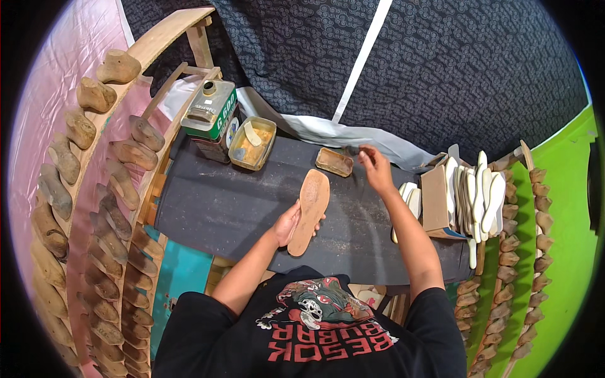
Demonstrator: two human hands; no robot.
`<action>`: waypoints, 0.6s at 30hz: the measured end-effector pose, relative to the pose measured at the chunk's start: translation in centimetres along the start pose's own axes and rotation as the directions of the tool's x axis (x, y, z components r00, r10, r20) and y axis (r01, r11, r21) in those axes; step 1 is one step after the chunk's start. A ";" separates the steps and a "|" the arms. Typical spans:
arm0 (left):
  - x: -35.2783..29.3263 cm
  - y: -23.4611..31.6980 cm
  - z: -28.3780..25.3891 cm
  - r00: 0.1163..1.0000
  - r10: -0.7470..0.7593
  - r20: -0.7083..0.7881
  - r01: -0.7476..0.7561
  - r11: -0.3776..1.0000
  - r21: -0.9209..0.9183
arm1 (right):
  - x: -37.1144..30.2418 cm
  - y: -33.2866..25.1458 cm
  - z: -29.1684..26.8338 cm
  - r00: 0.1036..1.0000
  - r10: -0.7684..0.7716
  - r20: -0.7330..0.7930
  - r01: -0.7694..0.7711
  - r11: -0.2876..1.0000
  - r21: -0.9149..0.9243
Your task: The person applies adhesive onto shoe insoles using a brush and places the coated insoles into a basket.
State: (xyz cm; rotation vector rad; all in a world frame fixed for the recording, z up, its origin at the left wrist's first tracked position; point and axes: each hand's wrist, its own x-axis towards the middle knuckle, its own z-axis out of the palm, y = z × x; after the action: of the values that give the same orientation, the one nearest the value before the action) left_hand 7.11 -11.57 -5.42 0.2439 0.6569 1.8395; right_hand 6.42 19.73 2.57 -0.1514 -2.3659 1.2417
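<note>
Tan insole [309, 211] in left hand [287, 223]

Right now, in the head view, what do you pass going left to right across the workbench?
Wooden shoe lasts on the rack → metal can → rectangular glue tin → tan insole in the left hand → right hand → stacked insoles in a box.

Left hand [287, 222] gripping; right hand [376, 165] outstretched

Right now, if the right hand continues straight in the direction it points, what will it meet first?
The right hand points up and left, toward the small rectangular tin on the dark work surface. That tin would probably come first; it lies just beside the fingertips. Depth is hard to judge from above.
</note>
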 end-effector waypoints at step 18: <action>1.6 0.9 0.9 0.999 0.037 -0.009 -0.037 0.999 -0.010 | -8.6 -12.2 -0.7 0.875 -0.264 0.405 0.341 0.931 -0.131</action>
State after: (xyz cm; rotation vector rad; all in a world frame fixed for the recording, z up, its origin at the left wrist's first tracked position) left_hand 6.30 -10.04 -4.40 0.2422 0.6531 1.8797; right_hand 15.78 10.54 9.71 0.4283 -2.7074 0.9446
